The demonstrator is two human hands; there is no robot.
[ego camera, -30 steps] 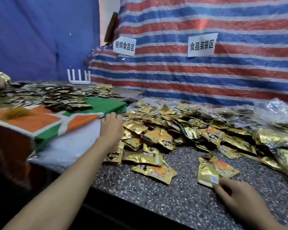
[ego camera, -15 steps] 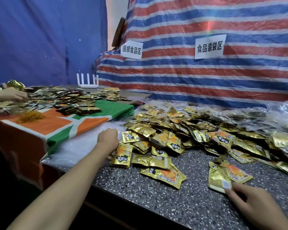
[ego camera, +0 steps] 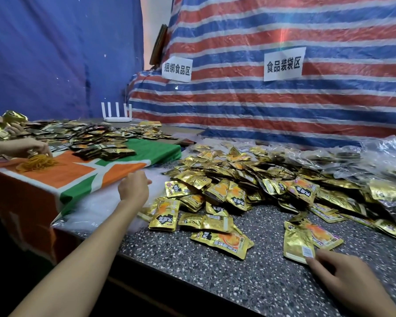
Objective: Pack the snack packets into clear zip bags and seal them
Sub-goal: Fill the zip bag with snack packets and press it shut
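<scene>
Lower right: right hand, forefinger straight, touches flat gold foil packet | left hand curled, hold unclear | speckled worktop.

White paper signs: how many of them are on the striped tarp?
2. The left sign sits near the left edge of the striped tarp; the right sign sits further right, slightly higher. No others show; the tarp runs beyond the view.
</scene>
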